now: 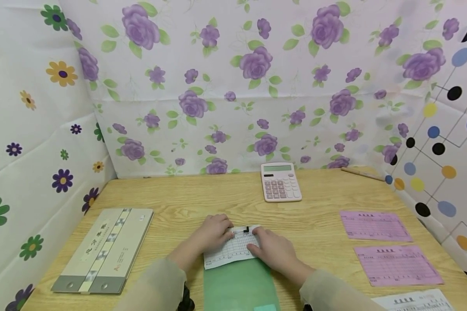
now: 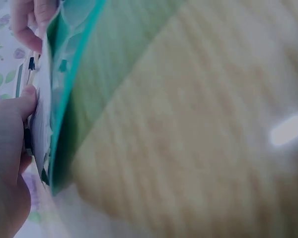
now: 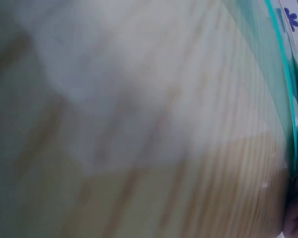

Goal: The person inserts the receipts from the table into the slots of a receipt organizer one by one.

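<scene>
A green translucent folder with a metal clip bar at its far end lies between the hands, a white printed grid form on top of it. The bar has black ends. My left hand grips the far left corner, its thumb over the form near the bar. At the far right edge my right hand holds the folder, thumb on the form and fingers around the side. In the left wrist view, the folder's bright green edge stands above the wood, with green cast below.
A pink calculator stands at the back. To the left lies a beige-grey file box. Two pink forms and a white form lie at the right, and a thin wooden stick is near the back corner. Patterned cloths enclose the table.
</scene>
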The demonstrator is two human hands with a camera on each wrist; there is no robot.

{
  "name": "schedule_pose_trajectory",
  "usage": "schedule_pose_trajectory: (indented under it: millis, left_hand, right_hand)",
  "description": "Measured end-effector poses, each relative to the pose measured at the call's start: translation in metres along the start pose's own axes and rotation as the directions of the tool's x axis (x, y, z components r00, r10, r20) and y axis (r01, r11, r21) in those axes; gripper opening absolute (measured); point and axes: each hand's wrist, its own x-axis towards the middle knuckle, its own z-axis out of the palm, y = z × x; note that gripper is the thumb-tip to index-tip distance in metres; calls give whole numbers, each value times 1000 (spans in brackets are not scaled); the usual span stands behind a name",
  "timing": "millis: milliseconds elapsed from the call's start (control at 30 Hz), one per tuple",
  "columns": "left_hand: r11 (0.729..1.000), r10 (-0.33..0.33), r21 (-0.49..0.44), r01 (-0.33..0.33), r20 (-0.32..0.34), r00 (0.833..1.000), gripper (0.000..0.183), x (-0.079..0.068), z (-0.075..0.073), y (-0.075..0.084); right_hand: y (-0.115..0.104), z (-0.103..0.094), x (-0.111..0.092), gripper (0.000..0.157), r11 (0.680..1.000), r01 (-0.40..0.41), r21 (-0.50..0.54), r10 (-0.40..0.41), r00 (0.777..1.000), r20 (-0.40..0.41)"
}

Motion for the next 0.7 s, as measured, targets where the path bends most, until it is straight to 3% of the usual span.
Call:
schedule_pose_trajectory:
  millis: [133,433,700]
  left_hand:
    - [1000,8,26,-8,-7,1000,34,-2,5,-2]
    - [995,-27,-95,25,-17,999,34,-6,11,-7]
    - [991,-22,-132,20,-15,1000,34,-6,13,-8]
  right_hand:
    - [1,0,-2,45,1000,27,-3,-27,1000,4]
    - [13,-14,-3,53,988,148,34,-151,983,105]
    - [34,-26,-8,50,980,170,99,-183,974,137]
